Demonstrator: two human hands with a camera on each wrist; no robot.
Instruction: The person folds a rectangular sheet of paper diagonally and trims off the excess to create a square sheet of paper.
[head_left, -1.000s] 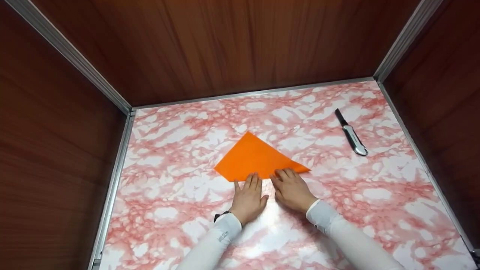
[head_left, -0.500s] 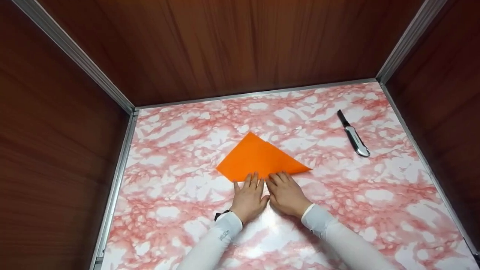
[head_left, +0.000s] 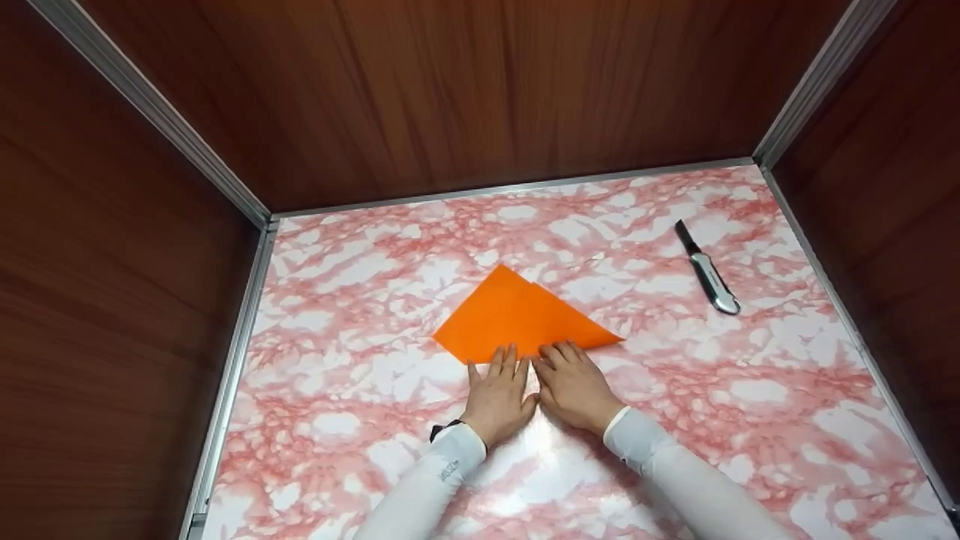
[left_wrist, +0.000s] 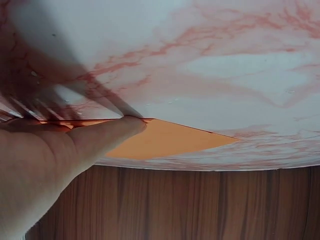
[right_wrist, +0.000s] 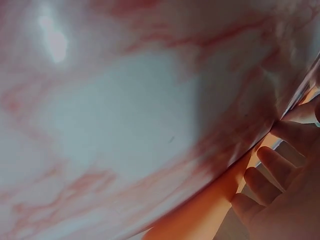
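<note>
Supervisor: Report layout and change.

Operator: From my remote station I see the marbled table [head_left: 337,457]. The folded orange sheet [head_left: 517,315] lies at its center, one corner pointing far. The right hand [head_left: 576,386] has shifted left along the sheet's near edge and now sits just beside the left hand [head_left: 495,405]. I judge that the near edge is being smoothed and held down. The utility knife [head_left: 709,276] lies well apart, far right.

Supervisor: Finger state?

Operator: Left: fingers straight, little finger spread wide, tips on the near edge. Right: fingers extended, slightly apart, tips on the same edge. The right wrist view is dim, so I cannot confirm how firmly they press.
</note>
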